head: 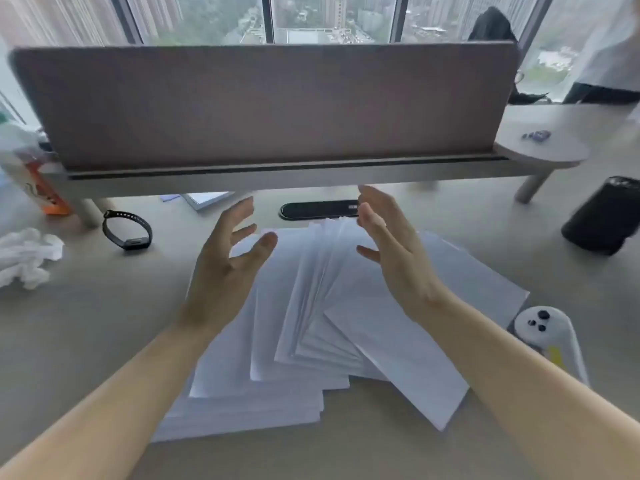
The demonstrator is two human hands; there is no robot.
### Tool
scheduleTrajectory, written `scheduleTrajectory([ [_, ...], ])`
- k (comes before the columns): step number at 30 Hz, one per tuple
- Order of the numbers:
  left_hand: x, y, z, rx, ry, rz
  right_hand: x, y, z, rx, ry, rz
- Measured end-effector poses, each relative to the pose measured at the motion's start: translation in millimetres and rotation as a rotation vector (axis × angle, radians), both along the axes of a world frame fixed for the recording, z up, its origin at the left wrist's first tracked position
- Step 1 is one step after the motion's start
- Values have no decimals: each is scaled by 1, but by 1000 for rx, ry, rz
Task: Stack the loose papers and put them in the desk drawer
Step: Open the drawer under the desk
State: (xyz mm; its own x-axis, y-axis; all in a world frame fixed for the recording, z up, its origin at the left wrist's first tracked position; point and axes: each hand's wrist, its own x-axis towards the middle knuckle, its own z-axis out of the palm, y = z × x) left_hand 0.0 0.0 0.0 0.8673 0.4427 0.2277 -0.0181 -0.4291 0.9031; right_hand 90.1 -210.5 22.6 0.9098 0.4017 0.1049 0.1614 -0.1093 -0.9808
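Desk (69, 341), pale, office setting, windows beyond. Nearest: two bare forearms entering from the lower corners. Papers (311, 323): white sheets, loose, fanned and overlapping at several angles across the desk centre, lower layers roughly squared, upper ones skewed; not yet one even stack. Left hand (225, 268): raised over the papers' left side, fingers spread, palm inward, holding nothing. Right hand (394, 251): raised over the right side, palm facing the left, fingers extended, likewise empty. Both appear poised to close in on the spread, which lies between and beneath them. White handheld device (550, 341) just beside the papers' right edge. Crumpled tissue (27, 254) at far left; wristband (127, 230) behind it; dark case (602, 216) at right. Farther: shelf (277, 176) carrying a divider (263, 102). Drawer: not in view. Progress, judged: gathering barely begun; squaring, lifting and stowing all remain.
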Motion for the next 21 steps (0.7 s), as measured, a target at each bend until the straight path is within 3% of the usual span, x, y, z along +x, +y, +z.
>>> scheduleTrajectory([
  [7, -53, -59, -46, 87, -82, -40, -69, -65, -51, 8, -76, -24],
  [13, -83, -173, -56, 299, -38, -320, -133, -202, -67, -112, -188, -167],
  [21, -88, -329, -75, 476, -17, -660, -206, -383, -107, -388, -149, -502],
])
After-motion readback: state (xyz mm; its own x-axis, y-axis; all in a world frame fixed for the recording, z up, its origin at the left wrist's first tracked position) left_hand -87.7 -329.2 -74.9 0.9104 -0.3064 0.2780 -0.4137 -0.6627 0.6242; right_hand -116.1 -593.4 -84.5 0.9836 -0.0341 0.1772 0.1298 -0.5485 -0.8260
